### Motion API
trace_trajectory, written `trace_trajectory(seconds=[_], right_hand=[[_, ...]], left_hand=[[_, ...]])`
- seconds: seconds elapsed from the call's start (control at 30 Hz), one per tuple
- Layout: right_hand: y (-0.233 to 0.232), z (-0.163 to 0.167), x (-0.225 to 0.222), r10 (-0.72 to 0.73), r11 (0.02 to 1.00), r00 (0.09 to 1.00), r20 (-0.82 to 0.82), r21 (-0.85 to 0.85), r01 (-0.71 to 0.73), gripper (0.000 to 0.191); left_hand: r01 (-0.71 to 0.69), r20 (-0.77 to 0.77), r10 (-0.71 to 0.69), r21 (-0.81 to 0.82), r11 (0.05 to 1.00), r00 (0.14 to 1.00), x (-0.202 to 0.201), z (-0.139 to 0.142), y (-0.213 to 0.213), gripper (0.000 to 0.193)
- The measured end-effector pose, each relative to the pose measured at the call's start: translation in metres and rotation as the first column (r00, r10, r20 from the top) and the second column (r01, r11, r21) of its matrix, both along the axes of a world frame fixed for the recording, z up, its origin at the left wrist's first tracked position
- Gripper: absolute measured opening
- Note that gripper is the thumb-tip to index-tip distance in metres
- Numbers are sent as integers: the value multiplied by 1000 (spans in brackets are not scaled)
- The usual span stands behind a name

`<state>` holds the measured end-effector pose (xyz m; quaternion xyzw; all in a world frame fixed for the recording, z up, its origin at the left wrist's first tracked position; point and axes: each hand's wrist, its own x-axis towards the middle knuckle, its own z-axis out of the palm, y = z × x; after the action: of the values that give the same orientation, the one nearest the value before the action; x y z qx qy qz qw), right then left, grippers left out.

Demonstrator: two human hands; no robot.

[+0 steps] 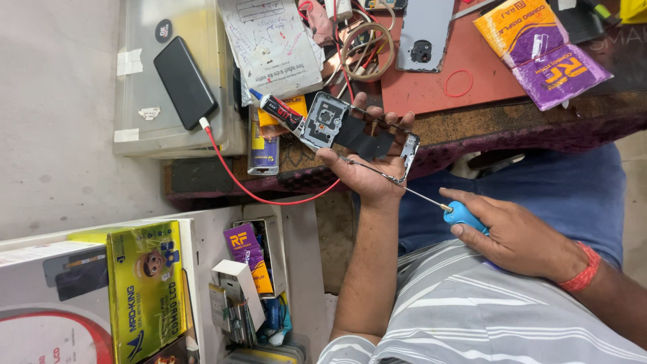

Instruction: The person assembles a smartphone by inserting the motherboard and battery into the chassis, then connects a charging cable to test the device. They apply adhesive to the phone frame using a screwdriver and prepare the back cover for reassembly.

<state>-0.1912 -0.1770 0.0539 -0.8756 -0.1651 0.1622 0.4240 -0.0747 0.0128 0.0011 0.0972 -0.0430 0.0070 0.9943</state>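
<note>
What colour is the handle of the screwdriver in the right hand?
The screwdriver handle is bright blue; the head view shows it, partly covered by the right hand.

Top right on the red bench mat: a flat pouch [542,50], orange and purple, lying askew. Lower left: a yellow-green glossy box [145,290] with a cartoon figure, beside a white box [47,296] with a red curve; next to them a small purple and orange packet [248,253] upright in an open carton. On the grey case at upper left: a dark phone screen [184,82], a round black sticker [163,30] and white tape labels [129,62].
</note>
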Motion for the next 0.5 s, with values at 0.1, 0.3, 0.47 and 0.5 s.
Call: trace_trajectory(seconds=[0.1,0.3,0.47,0.5], right_hand=[[6,13,2,-139,973,975,-174,-205,102,57],[15,18,2,-132,969,987,-88,-219,110,52],[13,13,0,-149,976,978,-146,-178,122,50],[13,13,0,-170,977,965,-198,-162,138,49]], left_hand=[[4,6,-4,-2,1000,1000,-1,2,0,107],[-77,-4,78,49,996,997,-4,2,-4,109],[-108,-1,108,-1,994,994,-2,-2,-4,110],[-117,-14,117,-9,993,993,-2,-3,-4,110]])
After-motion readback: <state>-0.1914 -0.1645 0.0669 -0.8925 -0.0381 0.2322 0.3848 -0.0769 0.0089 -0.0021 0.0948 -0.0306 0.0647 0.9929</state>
